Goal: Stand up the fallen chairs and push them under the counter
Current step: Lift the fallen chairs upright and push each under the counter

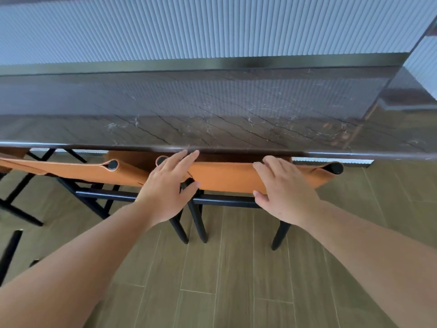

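An upright chair with an orange leather backrest (227, 177) and black legs stands right below the dark marble counter (212, 119), its seat hidden under the counter edge. My left hand (169, 185) lies on the left end of that backrest, fingers spread over the top, thumb in front. My right hand (281, 185) grips the backrest further right, fingers on top and thumb under its lower edge. A second chair with an orange backrest (78, 170) stands to the left, also tucked below the counter. Black legs of another chair (21, 209) show at the far left.
A ribbed grey wall panel (189, 27) rises behind the counter. A glossy dark side panel (406, 95) closes the counter at the right. The floor (236, 292) is wood-look tile. A black leg (9, 254) lies low at the left edge.
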Motion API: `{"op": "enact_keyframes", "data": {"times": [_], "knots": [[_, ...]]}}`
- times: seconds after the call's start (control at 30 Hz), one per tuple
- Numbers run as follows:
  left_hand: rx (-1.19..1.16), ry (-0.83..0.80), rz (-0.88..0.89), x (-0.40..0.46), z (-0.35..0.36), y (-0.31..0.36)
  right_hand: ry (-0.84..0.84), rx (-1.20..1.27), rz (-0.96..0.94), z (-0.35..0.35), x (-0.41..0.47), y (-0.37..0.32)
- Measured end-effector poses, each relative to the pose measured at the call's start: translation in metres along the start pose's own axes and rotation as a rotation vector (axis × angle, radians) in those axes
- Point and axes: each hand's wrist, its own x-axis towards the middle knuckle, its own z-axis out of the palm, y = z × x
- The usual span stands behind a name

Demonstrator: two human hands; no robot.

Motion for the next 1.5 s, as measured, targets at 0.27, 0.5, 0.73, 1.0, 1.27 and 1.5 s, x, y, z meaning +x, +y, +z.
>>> {"op": "enact_keyframes", "data": {"times": [0.27,0.5,0.73,1.0,1.27,1.5], "knots": [[-0.911,0.231,-0.541,-0.104,-0.069,0.041,-0.066,0.863,0.172,-0.056,-0.02,-0.112],[-1.123,0.348,-0.714,-0.21,-0.117,0.059,-0.216,1.186,0.216,-0.115,-0.051,-0.177],[-1.252,0.46,-0.738,-0.287,-0.168,0.063,-0.271,1.348,0.24,-0.163,-0.09,-0.246],[-1.306,0.565,-0.698,-0.416,-0.227,0.02,-0.324,1.388,0.208,-0.191,-0.135,-0.378],[-1.315,0.713,-0.764,-0.627,-0.285,-0.069,-0.425,1.411,0.14,-0.218,-0.208,-0.593],[-1.31,0.869,-0.827,-0.787,-0.32,-0.123,-0.556,1.438,0.024,-0.231,-0.257,-0.753]]}}
